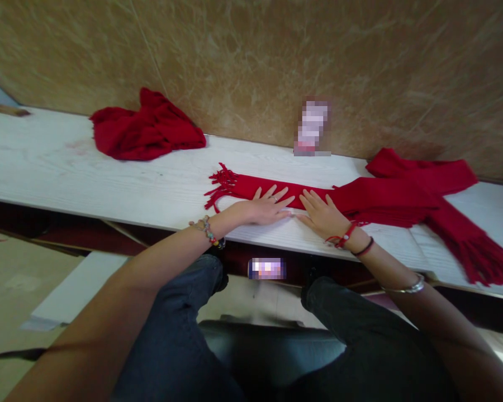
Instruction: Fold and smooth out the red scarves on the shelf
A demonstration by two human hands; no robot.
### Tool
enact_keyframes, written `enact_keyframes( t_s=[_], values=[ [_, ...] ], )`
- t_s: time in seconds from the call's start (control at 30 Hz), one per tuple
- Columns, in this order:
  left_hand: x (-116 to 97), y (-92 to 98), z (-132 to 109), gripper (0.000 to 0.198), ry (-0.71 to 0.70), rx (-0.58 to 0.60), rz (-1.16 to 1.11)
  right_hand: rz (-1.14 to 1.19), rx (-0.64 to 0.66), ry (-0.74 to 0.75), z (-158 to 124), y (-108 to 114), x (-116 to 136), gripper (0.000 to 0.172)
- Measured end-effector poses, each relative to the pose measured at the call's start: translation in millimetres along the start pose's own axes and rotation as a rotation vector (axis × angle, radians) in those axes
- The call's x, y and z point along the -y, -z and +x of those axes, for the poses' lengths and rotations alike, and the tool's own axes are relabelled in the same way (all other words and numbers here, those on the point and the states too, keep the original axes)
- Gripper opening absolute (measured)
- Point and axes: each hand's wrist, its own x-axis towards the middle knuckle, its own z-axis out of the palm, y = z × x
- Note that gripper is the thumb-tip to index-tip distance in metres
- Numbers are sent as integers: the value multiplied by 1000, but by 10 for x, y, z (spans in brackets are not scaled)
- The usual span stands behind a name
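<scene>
- Red scarf (pixel 360 195): we find it stretched along the white table (pixel 88 173), its fringed end toward the left and its far end trailing off the right edge.
- Left hand (pixel 268 209): flat, fingers spread, palm pressing the scarf; it grips nothing.
- Right hand (pixel 322 215): likewise flat and open on the scarf, just beside the left.
- Second red scarf (pixel 146 128): bunched against the wall, well apart.
- Blurred object (pixel 312 128) at the wall: we cannot make it out.
</scene>
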Motion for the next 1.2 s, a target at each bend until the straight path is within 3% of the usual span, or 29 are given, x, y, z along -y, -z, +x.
enact_keyframes(
  t_s=[0.13, 0.27, 0.37, 0.5, 0.67, 0.83, 1.0, 1.2],
  values=[
    [-5, 13, -70, 60, 56, 1, -9, -15, 147, -46, 16, 81, 32, 65],
    [46, 58, -141, 59, 188, 12, -21, -71, 203, -118, -38, 120, -55, 69],
    [101, 71, -127, 62, 282, -23, -15, -81, 149, -162, -29, 134, -74, 71],
    [182, 74, -32, 60, 244, -141, 49, -50, 0, -133, 176, 127, 58, 65],
    [338, 33, 34, 57, 272, -166, 55, 24, 12, -83, 399, 32, 217, 56],
    [448, 6, -29, 56, 308, -155, 19, 43, 40, -76, 291, -45, 80, 55],
    [596, 14, -86, 59, 459, -168, -25, 26, 27, -142, 120, -110, -120, 56],
    [752, 16, -116, 61, 570, -183, -21, -22, -5, -218, 49, -123, -139, 56]
  ],
)
